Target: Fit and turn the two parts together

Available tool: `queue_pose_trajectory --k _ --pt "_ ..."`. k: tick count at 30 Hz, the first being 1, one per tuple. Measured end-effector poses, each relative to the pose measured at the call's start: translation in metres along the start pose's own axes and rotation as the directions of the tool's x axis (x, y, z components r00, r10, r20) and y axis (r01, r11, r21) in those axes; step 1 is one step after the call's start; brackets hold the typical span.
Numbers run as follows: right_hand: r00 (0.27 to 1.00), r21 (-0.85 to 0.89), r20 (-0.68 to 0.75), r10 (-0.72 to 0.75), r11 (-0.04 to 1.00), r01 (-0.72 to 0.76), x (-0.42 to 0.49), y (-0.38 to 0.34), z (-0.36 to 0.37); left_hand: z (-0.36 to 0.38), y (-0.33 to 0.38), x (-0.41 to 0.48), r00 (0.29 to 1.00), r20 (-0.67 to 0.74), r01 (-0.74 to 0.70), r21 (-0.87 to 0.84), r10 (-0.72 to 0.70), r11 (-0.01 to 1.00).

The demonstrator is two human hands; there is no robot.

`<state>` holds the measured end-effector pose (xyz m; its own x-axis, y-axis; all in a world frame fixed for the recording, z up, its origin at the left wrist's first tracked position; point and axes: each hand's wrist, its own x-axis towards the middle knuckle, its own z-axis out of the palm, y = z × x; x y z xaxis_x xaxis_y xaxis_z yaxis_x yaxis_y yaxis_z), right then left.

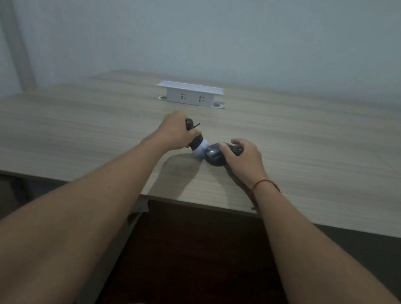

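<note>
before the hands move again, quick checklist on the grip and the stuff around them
1. Left hand grips the black handle: ok.
2. Right hand rests on the dark round piece, fingers curled over it: ok.
3. White section meets the dark round piece: touching, but joined or loose cannot tell.
4. Piece supported by the table: ok.
5. Socket box stands apart, behind the hands: ok.
6. Distance from the table's near edge: ok.

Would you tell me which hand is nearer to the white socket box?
Left. The left hand lies just in front of the socket box; the right hand sits farther toward the person and rightward.
</note>
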<state>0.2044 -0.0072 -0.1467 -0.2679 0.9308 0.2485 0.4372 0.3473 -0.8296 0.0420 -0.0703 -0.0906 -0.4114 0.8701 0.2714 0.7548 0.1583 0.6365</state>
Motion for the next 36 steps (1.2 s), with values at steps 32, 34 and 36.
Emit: queue_pose_trajectory --k 32,34,36 --pt "0.963 -0.029 0.269 -0.012 0.999 0.020 0.010 -0.004 0.001 0.002 0.027 0.027 0.973 0.193 -0.174 0.242 0.128 0.955" --pt "0.960 -0.019 0.281 -0.017 1.000 0.024 0.011 -0.003 0.002 0.001 0.028 0.029 0.978 0.172 -0.158 0.246 0.117 0.956" --pt "0.954 0.009 0.299 -0.025 1.000 0.023 0.012 -0.002 0.001 0.003 0.034 0.031 0.979 0.142 -0.171 0.186 0.145 0.968"
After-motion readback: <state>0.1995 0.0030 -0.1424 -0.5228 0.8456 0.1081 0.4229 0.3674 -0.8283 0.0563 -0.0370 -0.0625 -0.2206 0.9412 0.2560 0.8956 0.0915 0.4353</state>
